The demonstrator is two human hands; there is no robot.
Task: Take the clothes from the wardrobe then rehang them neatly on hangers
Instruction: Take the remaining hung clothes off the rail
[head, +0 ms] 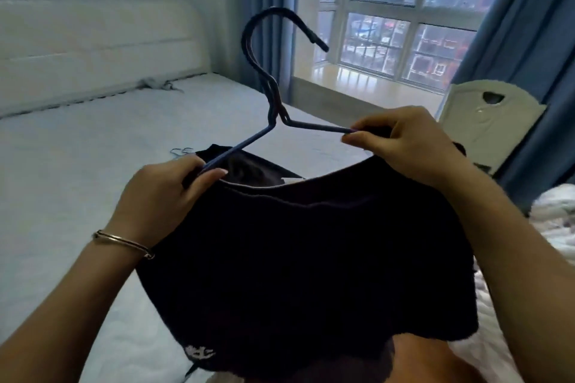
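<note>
The hands are apart, above the bed. The left hand pinches the hanger by its left arm at the edge of the dark garment. The right hand pinches the hanger's right tip. The garment hangs between and below them.

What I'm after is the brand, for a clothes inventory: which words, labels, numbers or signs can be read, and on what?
White embroidered mark on the dark garment, near its lower edge: too blurred to read.
White tag inside the garment's top opening: too small to read.
Blue hanger: no text visible.
</note>
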